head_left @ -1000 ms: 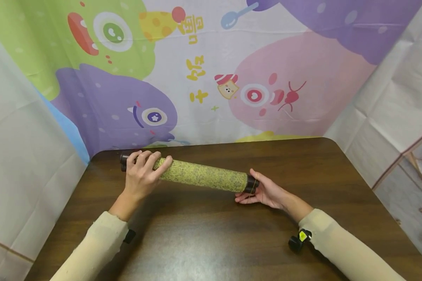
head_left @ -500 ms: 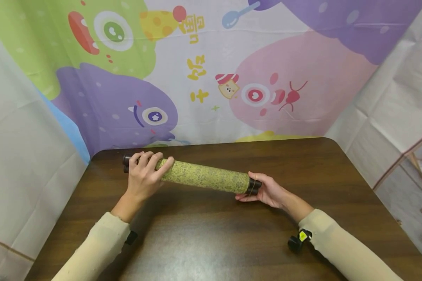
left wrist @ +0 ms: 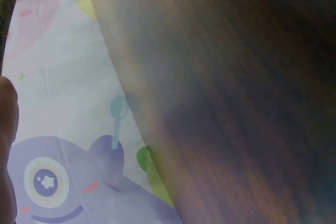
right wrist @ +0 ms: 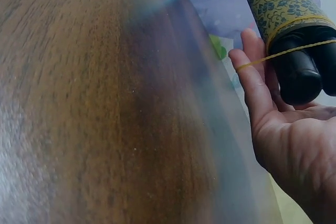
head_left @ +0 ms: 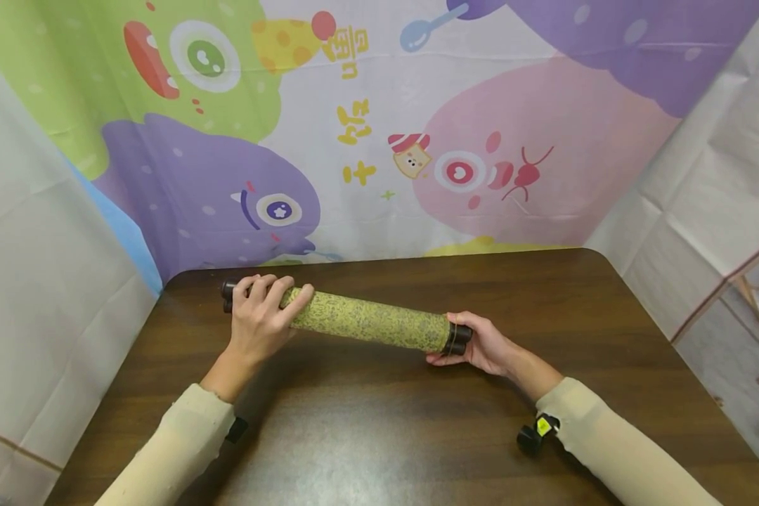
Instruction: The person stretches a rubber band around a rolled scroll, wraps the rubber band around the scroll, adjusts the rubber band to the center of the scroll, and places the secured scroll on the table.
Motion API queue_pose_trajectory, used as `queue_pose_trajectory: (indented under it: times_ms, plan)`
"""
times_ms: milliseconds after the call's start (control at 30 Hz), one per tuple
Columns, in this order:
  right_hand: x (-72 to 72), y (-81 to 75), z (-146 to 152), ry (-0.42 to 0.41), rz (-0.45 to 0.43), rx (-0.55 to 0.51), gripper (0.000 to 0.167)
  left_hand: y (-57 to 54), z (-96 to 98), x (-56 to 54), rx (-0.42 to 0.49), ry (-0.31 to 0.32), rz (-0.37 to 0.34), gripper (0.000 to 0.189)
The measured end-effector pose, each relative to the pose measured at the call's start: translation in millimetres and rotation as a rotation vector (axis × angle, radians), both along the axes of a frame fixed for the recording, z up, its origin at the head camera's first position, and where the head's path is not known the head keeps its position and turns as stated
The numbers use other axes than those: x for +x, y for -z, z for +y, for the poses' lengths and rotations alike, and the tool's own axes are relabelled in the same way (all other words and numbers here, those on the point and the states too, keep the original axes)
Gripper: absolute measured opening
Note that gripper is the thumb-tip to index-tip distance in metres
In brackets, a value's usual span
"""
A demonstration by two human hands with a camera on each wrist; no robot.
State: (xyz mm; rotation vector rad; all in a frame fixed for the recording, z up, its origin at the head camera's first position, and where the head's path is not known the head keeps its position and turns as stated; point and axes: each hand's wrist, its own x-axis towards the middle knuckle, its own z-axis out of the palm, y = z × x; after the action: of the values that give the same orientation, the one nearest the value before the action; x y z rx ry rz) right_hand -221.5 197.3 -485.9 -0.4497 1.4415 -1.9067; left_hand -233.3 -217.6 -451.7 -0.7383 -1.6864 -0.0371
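A rolled-up scroll [head_left: 370,320] with yellow-green flowered cloth and dark roller ends is held over the table, its left end slightly farther back. My left hand [head_left: 261,316] grips it near the left end from above, fingers spread across the roll. Thumb on top and fingers below, my right hand [head_left: 490,348] holds the other end. The right wrist view shows a thin yellow cord [right wrist: 291,50] running across the two black knobs [right wrist: 301,80] and hooked over a finger of that hand. Only a sliver of the left hand [left wrist: 8,114] shows in the left wrist view.
Beneath the hands lies a dark wooden table [head_left: 367,436] with rounded back corners. A cartoon-printed curtain [head_left: 367,211] hangs right behind it. Pale sheets close in the left [head_left: 38,246] and right [head_left: 702,176] sides.
Over the last second the scroll and both hands shift very slightly to the right. The right hand's fingers draw in a little under the scroll's end.
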Motion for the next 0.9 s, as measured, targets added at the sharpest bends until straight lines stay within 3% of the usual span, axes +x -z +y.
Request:
queue_pose_trajectory:
  times_ms: [300,600,833,900]
  plan:
    - [3.3,0.9,-0.6,-0.001,0.039,-0.068,0.032,0.4,-0.6,2.0,0.008,-0.012,-0.017,0.028]
    - [6.5,-0.1,3.1,-0.08,0.02,-0.105,0.034,-0.6,0.8,2.7,0.007,-0.002,-0.023,0.029]
    - [7.0,-2.9,5.1,-0.105,-0.012,-0.084,0.064,-1.2,2.2,2.3,0.001,0.004,-0.019,0.027]
    - [6.0,-2.8,5.7,-0.117,-0.014,-0.08,0.065,-1.4,2.5,2.2,-0.001,0.009,-0.019,0.028]
